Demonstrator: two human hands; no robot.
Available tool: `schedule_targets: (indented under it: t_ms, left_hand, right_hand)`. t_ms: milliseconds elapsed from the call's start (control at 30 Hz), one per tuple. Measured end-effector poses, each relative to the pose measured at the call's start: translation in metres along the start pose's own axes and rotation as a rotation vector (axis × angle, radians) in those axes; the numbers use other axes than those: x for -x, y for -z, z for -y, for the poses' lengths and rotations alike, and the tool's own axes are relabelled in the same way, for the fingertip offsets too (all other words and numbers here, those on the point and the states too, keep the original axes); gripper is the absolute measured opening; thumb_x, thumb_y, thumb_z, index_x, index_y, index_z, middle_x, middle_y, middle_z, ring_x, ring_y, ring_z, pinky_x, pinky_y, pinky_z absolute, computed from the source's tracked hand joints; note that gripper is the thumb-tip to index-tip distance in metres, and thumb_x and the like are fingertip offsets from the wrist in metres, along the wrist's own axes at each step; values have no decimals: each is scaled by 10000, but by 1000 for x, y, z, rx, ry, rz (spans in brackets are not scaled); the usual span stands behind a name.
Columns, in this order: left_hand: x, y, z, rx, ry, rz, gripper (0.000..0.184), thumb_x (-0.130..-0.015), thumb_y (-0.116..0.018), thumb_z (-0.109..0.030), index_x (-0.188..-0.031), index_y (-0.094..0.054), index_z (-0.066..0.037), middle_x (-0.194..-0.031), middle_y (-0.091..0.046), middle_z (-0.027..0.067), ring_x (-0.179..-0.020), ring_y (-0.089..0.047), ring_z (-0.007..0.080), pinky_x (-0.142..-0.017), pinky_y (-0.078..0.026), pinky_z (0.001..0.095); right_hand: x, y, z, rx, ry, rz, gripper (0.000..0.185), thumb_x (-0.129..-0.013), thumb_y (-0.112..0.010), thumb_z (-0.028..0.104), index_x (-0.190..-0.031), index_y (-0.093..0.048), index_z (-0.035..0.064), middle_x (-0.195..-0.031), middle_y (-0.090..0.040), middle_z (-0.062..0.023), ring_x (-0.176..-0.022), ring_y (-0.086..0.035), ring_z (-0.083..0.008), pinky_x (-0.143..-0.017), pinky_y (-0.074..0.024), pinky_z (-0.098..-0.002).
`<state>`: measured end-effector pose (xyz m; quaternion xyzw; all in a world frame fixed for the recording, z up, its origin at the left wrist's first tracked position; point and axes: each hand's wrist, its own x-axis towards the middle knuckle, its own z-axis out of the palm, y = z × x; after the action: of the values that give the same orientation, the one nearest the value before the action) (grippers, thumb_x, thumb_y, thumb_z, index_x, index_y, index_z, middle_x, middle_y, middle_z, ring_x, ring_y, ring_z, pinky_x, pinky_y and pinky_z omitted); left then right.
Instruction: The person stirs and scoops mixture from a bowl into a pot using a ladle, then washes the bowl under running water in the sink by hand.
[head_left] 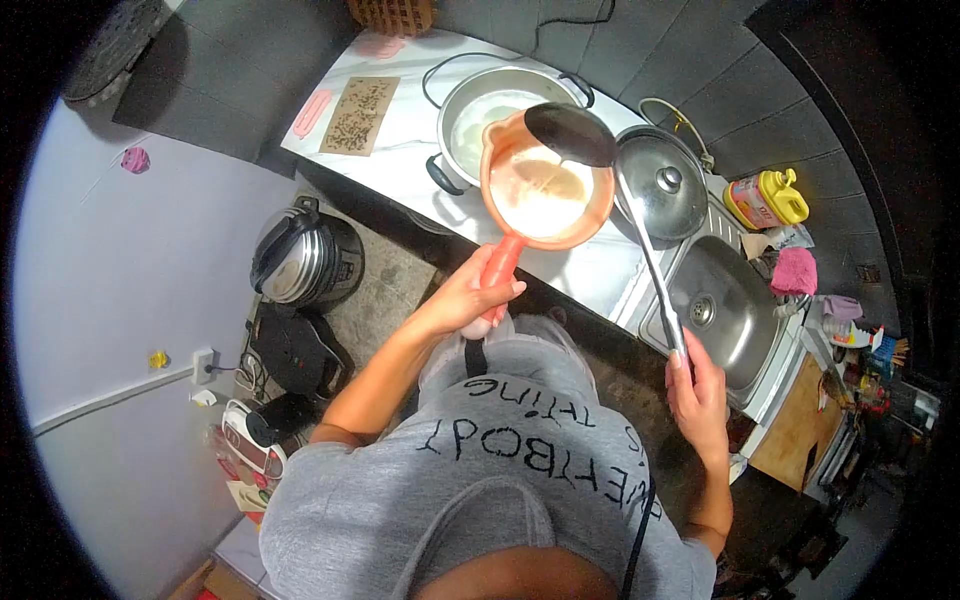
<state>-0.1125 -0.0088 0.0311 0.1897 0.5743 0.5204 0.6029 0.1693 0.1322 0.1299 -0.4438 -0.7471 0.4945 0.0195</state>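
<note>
On the counter (415, 100), far left: one brown card (360, 115), dark-specked, lying flat; one pink item (312, 114) just left of it, kind unclear. Right of these: one wide metal pot (453, 108), uncovered, two dark handles, pale contents inside. Above its near right part: one saucepan (503, 155), copper-coloured within, holding something pale, glare hiding the detail; its red handle (503, 262) points toward the wearer. Left hand (475, 290): fingers wrapped round that handle, gripping it. Right hand (700, 390): fingers closed about the near end of one ladle (655, 272), long metal shaft, dark bowl at the saucepan's far right edge; whether the two touch cannot be told. Right of the saucepan: one glass lid (660, 195), metal rim, knob uppermost. Farther right: one steel sink (735, 320), drain visible; beyond it, one yellow jug (767, 198) with handle, and one pink cloth (793, 271) nearer. Near right: one wooden board (800, 420), small articles crowded beyond it, mostly too small to identify. Left, on the floor: one metal cooker (310, 262) with dark lid. Far wall side: one woven basket (393, 15), partly out of view.
</note>
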Motion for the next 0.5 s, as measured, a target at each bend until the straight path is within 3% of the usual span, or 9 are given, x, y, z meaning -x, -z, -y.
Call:
schedule_targets:
  t_ms: [33, 67, 133, 300, 367, 400, 433, 500]
  left_hand:
    - [0, -1, 0, -4, 6, -3, 433, -837, -659, -158, -1155, -391, -37, -749, -503, 18, -521, -495, 86, -459, -401, 225]
    - [0, -1, 1, -4, 6, -2, 433, -837, -659, -158, -1155, -391, -37, -749, -503, 18, -521, -495, 86, -459, -401, 225]
    - [-1, -2, 4, 49, -4, 22, 435, -834, -662, -157, -1152, -394, -31, -747, -509, 20, -517, -494, 86, -461, -404, 227]
    - [-3, -8, 5, -57, -20, -29, 453, -832, -656, -155, -1169, -389, -13, -741, -519, 32, -511, -506, 102, -460, -418, 244]
    - [-5, -11, 6, -126, -26, -63, 463, -830, -654, -157, -1175, -386, -5, -734, -526, 40, -508, -515, 111, -460, -426, 253]
    - [-6, -13, 7, -206, -26, -114, 466, -827, -652, -162, -1173, -384, 1, -727, -534, 49, -507, -526, 119, -462, -434, 264]
    - [-7, -13, 8, -288, -26, -162, 470, -825, -650, -166, -1171, -383, 7, -720, -542, 58, -506, -537, 127, -463, -442, 274]
    - [-8, -12, 15, -326, -37, -168, 475, -821, -653, -181, -1159, -383, 15, -714, -556, 72, -505, -549, 130, -468, -452, 288]
  right_hand:
    - [-2, -3, -7, 242, 152, -99, 323, -936, -511, 158, -1198, -499, -31, -844, -631, -190, -654, -625, -275, -584, -481, -321]
    - [-4, -5, -7, 241, 151, -100, 323, -936, -511, 158, -1198, -499, -31, -844, -631, -190, -654, -625, -275, -584, -481, -321]
    - [-10, -12, -3, 309, 287, -191, 322, -915, -529, 129, -1178, -500, -55, -977, -608, -272, -849, -617, -398, -730, -483, -385]
    - [-19, -28, -24, 433, 372, -266, 303, -921, -516, 117, -1169, -501, -57, -926, -609, -268, -781, -608, -419, -684, -483, -396]
    - [-12, -27, -15, 283, 143, -55, 313, -929, -511, 142, -1179, -500, -47, -864, -602, -252, -705, -598, -405, -671, -478, -424]
    - [-13, -26, -23, 174, 39, 62, 312, -962, -463, 212, -1170, -524, -13, -726, -587, -163, -507, -553, -281, -511, -468, -374]
    - [-13, -22, -24, 167, 39, 58, 312, -962, -463, 212, -1170, -524, -13, -726, -587, -163, -507, -553, -281, -511, -468, -374]
    - [-16, -10, -12, -758, -461, 409, 354, -986, -406, 274, -1172, -524, -3, -622, -511, -44, -390, -439, -119, -355, -367, -264]
